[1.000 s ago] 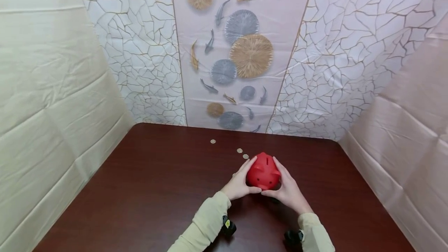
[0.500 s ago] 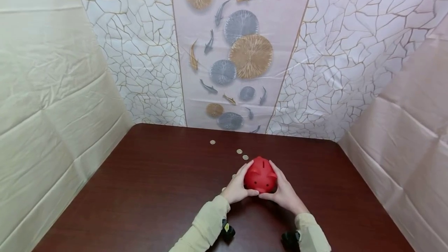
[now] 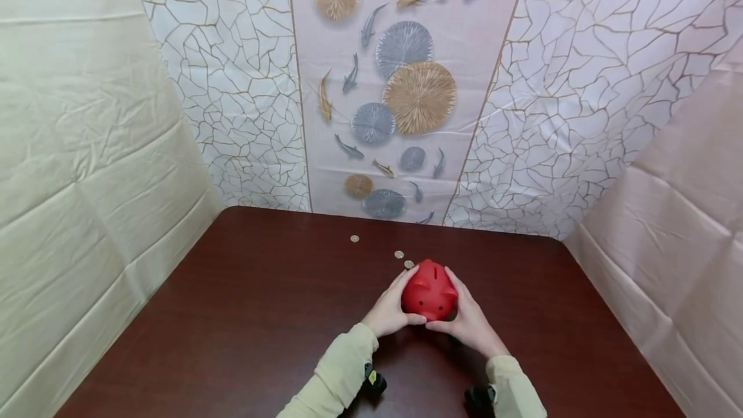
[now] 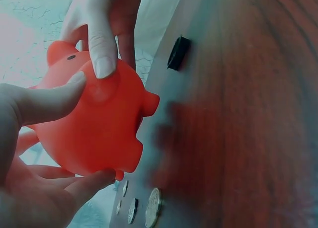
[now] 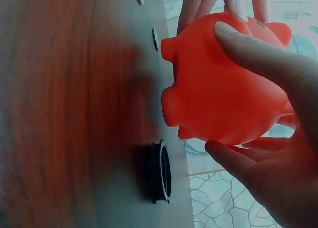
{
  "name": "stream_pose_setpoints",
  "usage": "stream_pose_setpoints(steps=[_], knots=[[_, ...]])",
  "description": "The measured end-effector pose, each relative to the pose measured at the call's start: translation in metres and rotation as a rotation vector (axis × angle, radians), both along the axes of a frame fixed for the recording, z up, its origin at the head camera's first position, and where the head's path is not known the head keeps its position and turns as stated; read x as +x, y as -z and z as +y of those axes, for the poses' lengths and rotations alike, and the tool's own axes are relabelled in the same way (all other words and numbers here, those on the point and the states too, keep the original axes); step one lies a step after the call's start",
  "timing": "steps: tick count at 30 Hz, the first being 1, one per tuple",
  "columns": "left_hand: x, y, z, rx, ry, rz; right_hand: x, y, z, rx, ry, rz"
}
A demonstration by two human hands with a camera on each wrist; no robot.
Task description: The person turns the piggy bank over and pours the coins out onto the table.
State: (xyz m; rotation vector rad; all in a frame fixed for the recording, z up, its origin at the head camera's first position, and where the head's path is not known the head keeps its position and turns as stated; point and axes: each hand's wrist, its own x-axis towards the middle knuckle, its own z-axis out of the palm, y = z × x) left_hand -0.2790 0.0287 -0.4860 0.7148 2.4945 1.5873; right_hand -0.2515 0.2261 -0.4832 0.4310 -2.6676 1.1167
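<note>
A red piggy bank [image 3: 428, 298] with a slot in its back is held between both hands, its snout toward me. My left hand [image 3: 387, 312] grips one side, thumb at the snout and fingers round the body. From the other side my right hand [image 3: 473, 322] grips it the same way, the thumbs close together. In the left wrist view the stubby feet of the piggy bank [image 4: 94, 123] stand off the table. A round black cap [image 5: 160, 172] rests on the table below, beyond the right hand's side.
Several coins lie on the dark wooden table [image 3: 261, 315], such as one coin [image 3: 355, 238] near the far edge and another coin [image 3: 398, 254] closer to the piggy bank. A patterned cloth [image 3: 400, 115] hangs behind the table, with pale cloths [image 3: 75, 179] at the sides.
Both hands have shifted the piggy bank a little to the left and slightly toward me. Their hold has stayed the same. Over the last half second it has barely moved.
</note>
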Motion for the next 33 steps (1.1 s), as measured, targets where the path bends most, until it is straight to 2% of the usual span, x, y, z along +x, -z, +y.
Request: stream_pose_setpoints(steps=[3,10,15,18,20,22,26,29,33], knots=[[0.001,-0.001,-0.002,0.025,0.002,0.045,0.002,-0.002,-0.002,-0.001,-0.008,0.061],[0.003,-0.011,-0.006,0.235,0.032,0.199,0.002,-0.015,-0.011,0.004,-0.006,0.416],[0.012,-0.018,-0.010,0.266,0.044,0.338,0.006,-0.020,-0.017,-0.039,-0.040,0.613],[0.015,-0.021,-0.013,0.282,0.045,0.438,0.007,-0.026,-0.019,-0.054,-0.069,0.673],[0.013,-0.024,-0.015,0.286,0.045,0.479,0.007,-0.031,-0.020,-0.050,-0.075,0.667],[0.011,-0.024,-0.017,0.282,0.043,0.474,0.007,-0.034,-0.020,-0.045,-0.076,0.625],[0.011,-0.019,-0.023,0.272,0.018,0.349,0.011,-0.036,-0.021,-0.057,-0.065,0.475],[0.012,-0.015,-0.028,0.240,-0.024,0.300,0.017,-0.036,-0.021,-0.074,-0.050,0.384],[0.016,-0.014,-0.031,0.171,-0.130,0.303,0.021,-0.037,-0.021,-0.084,0.026,0.272]])
